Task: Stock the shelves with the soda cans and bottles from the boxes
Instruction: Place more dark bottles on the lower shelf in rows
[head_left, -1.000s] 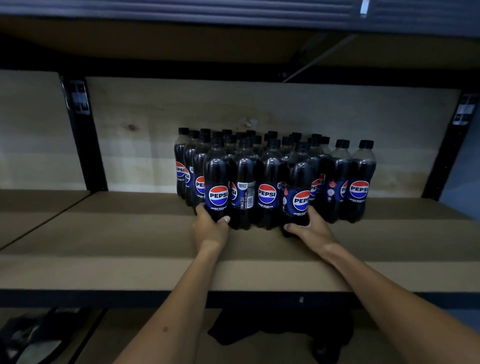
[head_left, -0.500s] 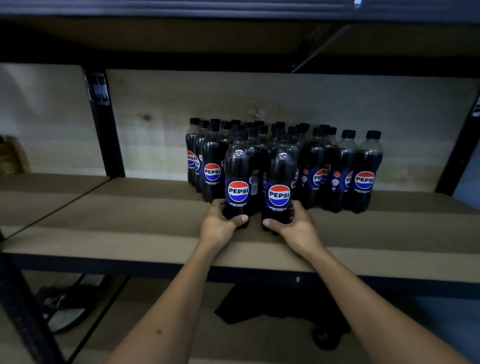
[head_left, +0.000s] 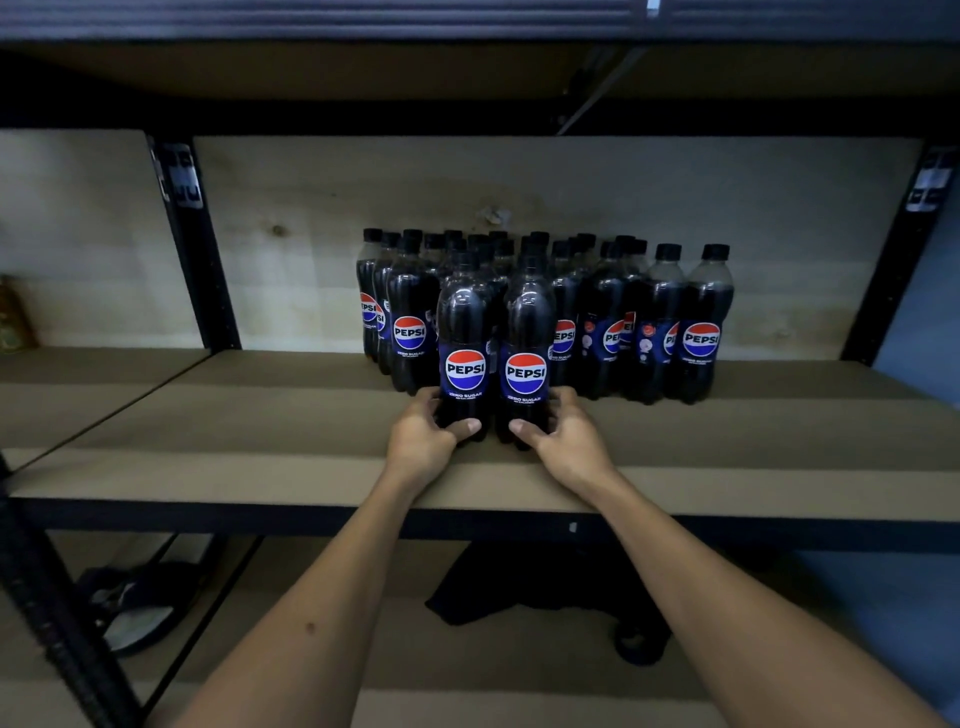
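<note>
Item: Pepsi bottles on the shelf (head_left: 260, 467), mid-board, nearer its front edge than the back panel.

Held: two; left hand (head_left: 423, 441) grasped the left front bottle (head_left: 464, 358) low down, right hand (head_left: 563, 441) grasped the right front bottle (head_left: 525, 364) likewise.

Massed block (head_left: 623, 322) behind: exact count uncertain, roughly two dozen.

Risk: low grips on tall bottles could tip them; a shove could topple neighbours.

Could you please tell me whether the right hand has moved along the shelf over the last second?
Yes. The right hand has shifted left, toward the left hand, judged against the bottle group behind, and now grips a front bottle.
</note>
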